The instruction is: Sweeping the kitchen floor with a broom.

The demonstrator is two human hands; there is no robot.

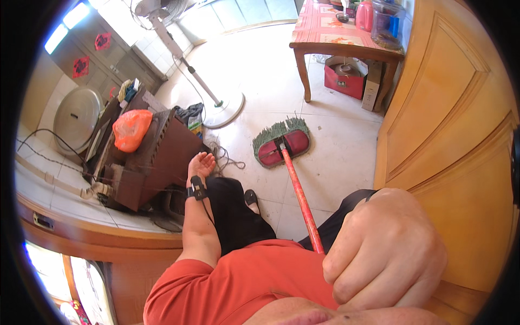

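Observation:
A flat floor mop (282, 146) with a maroon head and grey-green fringe rests on the tiled floor in front of me. Its red handle (301, 195) rises toward my chest, and its upper end is hidden behind my right hand. My right hand (388, 252) is curled into a fist close to the camera, at the lower right; whether it grips the handle is hidden. Palm up, my left hand (201, 164) holds nothing, its fingers loosely apart, beside the brown stove-like cabinet. A black device is strapped to the left wrist.
A wooden door (443, 122) stands close at right. Beyond are a cloth-covered table (341, 45) with a red box (344, 83) beneath and a pedestal fan (223, 111). At left, a brown cabinet (170, 150) carries an orange plastic bag (132, 129); a cord (227, 160) lies near its base.

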